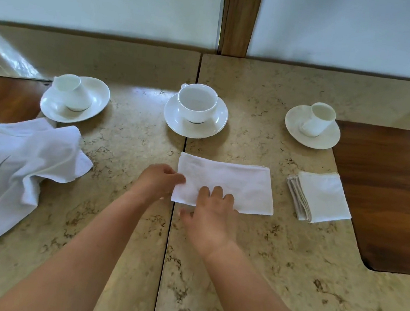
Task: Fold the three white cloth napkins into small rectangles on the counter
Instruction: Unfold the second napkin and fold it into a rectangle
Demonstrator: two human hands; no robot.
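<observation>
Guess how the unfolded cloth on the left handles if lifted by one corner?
Likely floppy: the unfolded cloth lies in soft wrinkles and drapes off the counter edge. Probably light, being thin fabric. It may slide when tugged, since the stone looks polished.

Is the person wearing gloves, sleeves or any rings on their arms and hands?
No gloves and no sleeves show: both forearms are bare from the bottom of the picture up to the wrists. The left hand and the right hand are bare too. No watch or bracelet shows. The picture is a little blurry, so a thin ring cannot be ruled out.
</observation>
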